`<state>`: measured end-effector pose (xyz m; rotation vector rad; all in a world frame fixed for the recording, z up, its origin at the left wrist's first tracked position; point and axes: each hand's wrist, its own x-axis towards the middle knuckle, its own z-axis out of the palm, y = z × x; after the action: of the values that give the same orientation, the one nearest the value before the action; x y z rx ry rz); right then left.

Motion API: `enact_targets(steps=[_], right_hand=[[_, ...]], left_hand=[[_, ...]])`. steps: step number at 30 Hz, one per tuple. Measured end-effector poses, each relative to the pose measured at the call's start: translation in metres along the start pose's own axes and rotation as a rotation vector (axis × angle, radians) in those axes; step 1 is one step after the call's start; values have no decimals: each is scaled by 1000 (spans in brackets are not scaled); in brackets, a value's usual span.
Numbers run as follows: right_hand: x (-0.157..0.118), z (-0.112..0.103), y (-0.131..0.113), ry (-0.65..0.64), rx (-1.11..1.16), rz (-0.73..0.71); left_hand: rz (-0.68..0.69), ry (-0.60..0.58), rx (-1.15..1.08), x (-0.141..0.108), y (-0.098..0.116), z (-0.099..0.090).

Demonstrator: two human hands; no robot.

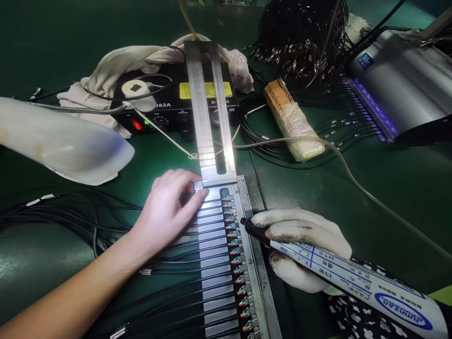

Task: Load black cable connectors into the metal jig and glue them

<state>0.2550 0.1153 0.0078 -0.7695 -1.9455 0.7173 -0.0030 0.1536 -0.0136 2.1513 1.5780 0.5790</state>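
Note:
My bare left hand grips the upper left corner of a metal cable jig between thumb and fingers. Black cables lie side by side across the jig, their small connector boards lined up along its right rail. The slotted metal cover of the jig is swung up and points away from me. In a stained white glove, my right hand is closed around a UV glue syringe with a printed label. The syringe's tip is at the right rail, close to the upper connectors.
Behind the jig stands a black glue dispenser with cloth around it. A silver UV lamp glows purple over cable ends at right. A wrapped block, a white lamp shade, cable bundles and a clear hose surround the work.

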Motion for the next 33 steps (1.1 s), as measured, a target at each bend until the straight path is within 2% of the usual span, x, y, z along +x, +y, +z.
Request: enact_targets(steps=[5, 23, 33], right_hand=[[0, 0, -1, -30, -17, -47], [-2, -1, 2, -7, 2, -4], [2, -3, -3, -20, -20, -43]], left_hand=[[-3, -8, 6, 0, 0, 0], [-1, -5, -2, -1, 0, 0], [-1, 0, 2, 0, 1, 0]])
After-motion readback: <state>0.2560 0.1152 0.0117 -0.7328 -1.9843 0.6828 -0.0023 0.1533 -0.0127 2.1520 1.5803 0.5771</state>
